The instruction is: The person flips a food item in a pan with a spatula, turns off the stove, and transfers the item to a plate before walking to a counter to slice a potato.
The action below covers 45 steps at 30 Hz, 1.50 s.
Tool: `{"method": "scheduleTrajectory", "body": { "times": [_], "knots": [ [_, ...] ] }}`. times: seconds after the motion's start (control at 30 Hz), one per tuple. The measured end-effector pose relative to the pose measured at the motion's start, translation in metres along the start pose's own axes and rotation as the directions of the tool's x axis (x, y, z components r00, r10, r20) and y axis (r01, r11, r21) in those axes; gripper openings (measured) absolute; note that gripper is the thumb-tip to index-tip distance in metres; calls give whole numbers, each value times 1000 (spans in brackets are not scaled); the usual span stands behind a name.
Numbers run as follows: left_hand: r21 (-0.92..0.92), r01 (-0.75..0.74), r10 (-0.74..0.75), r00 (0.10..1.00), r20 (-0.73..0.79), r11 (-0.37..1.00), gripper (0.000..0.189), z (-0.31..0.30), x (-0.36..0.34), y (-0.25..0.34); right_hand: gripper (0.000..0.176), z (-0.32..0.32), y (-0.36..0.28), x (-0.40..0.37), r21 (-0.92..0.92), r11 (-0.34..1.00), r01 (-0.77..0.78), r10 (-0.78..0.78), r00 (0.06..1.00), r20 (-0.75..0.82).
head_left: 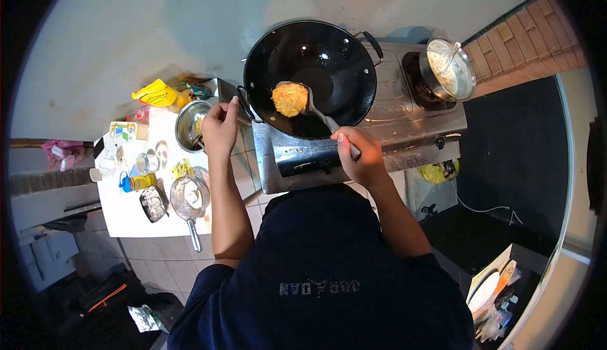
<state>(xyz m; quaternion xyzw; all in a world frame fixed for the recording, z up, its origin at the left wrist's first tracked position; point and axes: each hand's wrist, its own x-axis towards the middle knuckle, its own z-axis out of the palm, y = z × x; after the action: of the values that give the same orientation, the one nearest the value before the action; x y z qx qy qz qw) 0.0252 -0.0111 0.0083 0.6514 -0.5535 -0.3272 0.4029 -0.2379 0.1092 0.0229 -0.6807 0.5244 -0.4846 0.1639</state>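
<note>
My right hand [361, 157] is closed around the handle of a metal wok spatula [324, 118]. On its head lies a golden-orange, fritter-like piece of food [290, 99], over the left part of a black wok [335, 65]. The wok's inside looks shiny and dark. Beside the wok's left handle [248, 106] is my left hand [221, 128], its fingers curled and thumb pointing up. Whether it touches that handle, or holds something small, I cannot make out. A metal bowl [188, 122] stands just left of this hand.
The wok sits on a steel gas stove [398, 110]; a pot with a spoon [450, 75] occupies its right burner. On the white table [126, 217] at left are a saucepan [188, 199], a dark tray [152, 203], a blue-capped yellow bottle [137, 182] and a yellow packet [158, 94].
</note>
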Motion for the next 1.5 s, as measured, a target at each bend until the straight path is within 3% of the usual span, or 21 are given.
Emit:
{"method": "scheduleTrajectory", "body": {
  "times": [0.1, 0.17, 0.2, 0.27, 0.4, 0.47, 0.57, 0.73, 0.8, 0.93, 1.07, 1.23, 1.27, 1.5],
  "knots": [
    [19, 1, -1, 1000, 6, 1000, 34, 0, -2, 2, 5, 3, 2, 0, 3, 1000, -11, 11, 1000, 6],
    [47, 0, 0, 1000, 4, 999, 34, 1, -1, 5, 10, 1, -1, 2, 104, 978, -183, 187, 982, -21],
    [37, 8, -9, 1000, 11, 999, 33, 1, -2, 6, 10, 0, -2, 0, 106, 977, -187, 189, 982, -15],
    [27, 20, -20, 1000, 19, 999, 33, 2, -4, 8, 17, -1, -3, 0, 173, 882, -439, 445, 895, 5],
    [23, 17, -18, 999, 35, 1000, 32, 3, -5, 10, 22, 8, 9, -5, 341, 765, -547, 598, 799, -61],
    [10, -13, 12, 999, 44, 1000, 31, 2, -9, 6, 25, 2, 10, -2, 549, 584, -598, 709, 705, 14],
    [-113, -69, 74, 997, 38, 991, 21, 4, -3, -5, 27, 1, 5, 5, 555, 628, -545, 690, 720, -75],
    [-207, -68, 87, 993, 82, 976, 20, -8, 3, -6, 28, 1, -20, 3, 541, 625, -563, 747, 632, -205],
    [-289, -141, 151, 988, 11, 947, 19, -8, 5, -7, 29, -3, -20, -7, 521, 653, -550, 733, 633, -249],
    [-371, -189, 221, 974, 44, 909, 17, -2, 0, 8, 29, -20, -41, -20, 535, 673, -510, 726, 592, -350],
    [-471, -206, 271, 960, 74, 858, 18, 17, -8, 35, 27, -48, -53, -51, 602, 640, -478, 764, 477, -434],
    [-453, -206, 310, 936, 168, 868, 19, 48, -44, 83, 26, -84, -69, -97, 627, 698, -346, 715, 378, -588],
    [-391, -254, 344, 922, 180, 885, 19, 58, -49, 83, 26, -93, -71, -111, 641, 692, -332, 721, 357, -594],
    [-472, -280, 470, 809, 354, 836, 18, 133, -130, 123, 27, -160, -98, -195, 597, 739, -311, 661, 166, -732]
  ]
}}
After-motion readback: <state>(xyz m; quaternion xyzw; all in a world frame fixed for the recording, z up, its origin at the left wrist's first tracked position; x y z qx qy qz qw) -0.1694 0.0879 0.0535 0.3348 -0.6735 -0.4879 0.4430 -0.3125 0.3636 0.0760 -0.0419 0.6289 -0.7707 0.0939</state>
